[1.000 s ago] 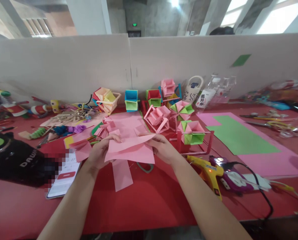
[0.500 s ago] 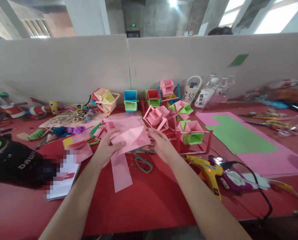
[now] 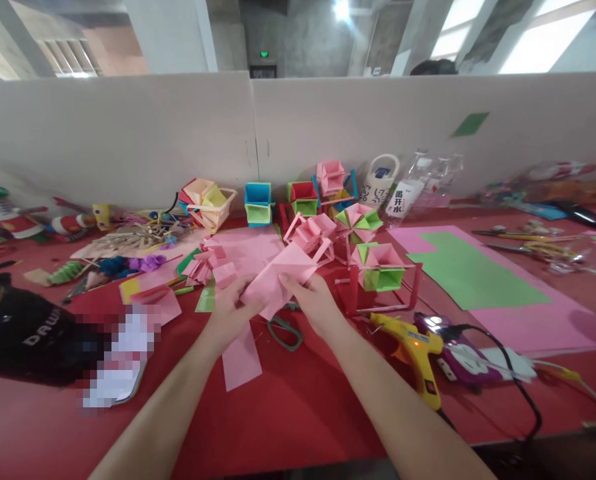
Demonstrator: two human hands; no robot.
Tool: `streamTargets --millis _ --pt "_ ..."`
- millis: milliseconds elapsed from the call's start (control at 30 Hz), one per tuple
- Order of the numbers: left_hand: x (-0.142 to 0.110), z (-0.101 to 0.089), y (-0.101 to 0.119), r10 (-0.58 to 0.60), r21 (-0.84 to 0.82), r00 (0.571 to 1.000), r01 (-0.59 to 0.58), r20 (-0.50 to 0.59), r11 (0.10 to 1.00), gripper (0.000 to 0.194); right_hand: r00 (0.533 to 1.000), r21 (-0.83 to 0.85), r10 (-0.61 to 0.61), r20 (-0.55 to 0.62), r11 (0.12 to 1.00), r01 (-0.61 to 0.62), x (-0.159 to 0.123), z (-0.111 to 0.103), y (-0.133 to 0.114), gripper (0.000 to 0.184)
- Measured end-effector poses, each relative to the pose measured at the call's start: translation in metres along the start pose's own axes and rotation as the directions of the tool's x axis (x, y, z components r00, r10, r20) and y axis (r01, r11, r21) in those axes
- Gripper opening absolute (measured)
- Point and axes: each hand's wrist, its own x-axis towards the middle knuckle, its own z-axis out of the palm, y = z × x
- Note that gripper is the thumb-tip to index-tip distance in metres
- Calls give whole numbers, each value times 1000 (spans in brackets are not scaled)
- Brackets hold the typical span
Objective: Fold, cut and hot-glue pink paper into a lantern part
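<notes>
A folded pink paper sheet (image 3: 283, 277) is held up over the red table (image 3: 298, 407) between both my hands. My left hand (image 3: 233, 310) pinches its lower left edge. My right hand (image 3: 313, 300) grips its lower right side, fingers curled round the paper. A loose pink paper strip (image 3: 242, 360) lies on the table under my left hand. Green-handled scissors (image 3: 284, 333) lie just below the sheet, between my wrists.
Several folded paper boxes (image 3: 328, 227) in pink, green, blue and red crowd the table behind. A yellow glue gun (image 3: 413, 347) and a purple device with black cable lie right. Green and pink sheets (image 3: 473, 273) far right. A phone (image 3: 123, 363) and black object left.
The pink sheet has been folded smaller and tilted up, and my hands have drawn closer together on it. The scissors, hidden a second ago, now show.
</notes>
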Motion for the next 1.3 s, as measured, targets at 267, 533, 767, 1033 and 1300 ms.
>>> streamTargets --millis 267,533,767,1033,1300 --pt "-3 -2 13 -224 -307 971 238 80 921 32 910 -149 236 340 969 -195 -11 -8 -18 33" --pt "0 -1 9 -185 -188 983 185 15 965 38 942 -71 138 305 990 -122 -9 1 -16 33" --pt "0 -3 3 -43 36 993 47 -109 998 34 995 -65 -94 -24 994 93 -5 6 -7 37" --pt "-8 4 13 94 157 988 -74 -124 985 28 993 -120 -114 38 986 118 -10 8 -13 24" --pt "-12 8 11 84 214 983 -48 -166 976 30 989 -127 -137 47 982 142 -14 10 -20 26"
